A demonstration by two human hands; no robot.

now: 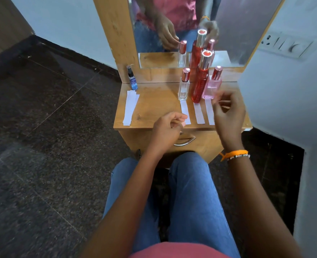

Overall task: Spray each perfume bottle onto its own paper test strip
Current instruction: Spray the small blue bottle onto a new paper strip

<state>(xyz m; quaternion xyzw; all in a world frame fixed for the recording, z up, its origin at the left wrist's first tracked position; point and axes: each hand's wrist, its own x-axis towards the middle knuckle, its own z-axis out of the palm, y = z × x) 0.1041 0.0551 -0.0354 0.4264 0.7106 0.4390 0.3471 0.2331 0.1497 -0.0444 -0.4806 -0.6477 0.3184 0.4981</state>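
Wooden dressing table (154, 101) with a mirror (187, 25) stands in a corner over dark speckled floor tiles (42, 146), seen from above by a seated person in blue jeans (191, 192). Both hands hover over the table's front edge. The left hand (168, 128) has its fingers loosely curled; whether the fingertips touch the near end of the left paper strip (185, 110) just beyond them cannot be told. The right hand (228, 112), an orange wristband (235, 154) on its wrist, is raised with fingers loosely bent and blurred, grasping nothing that can be made out. It covers part of the right paper strip (209, 112). Between the two hands lies the middle paper strip (199, 113). Beyond the hands stand three capped bottles in a row, one at the far end of each strip: a clear bottle (184, 86), a tall red bottle (200, 79) and a pink bottle (212, 84), the last just past the right hand's fingertips. Well off to the left hand's left, a stack of spare strips (130, 108) lies on the table with a small blue bottle (133, 81) upright behind it. A drawer handle (185, 141) shows beneath the left hand.
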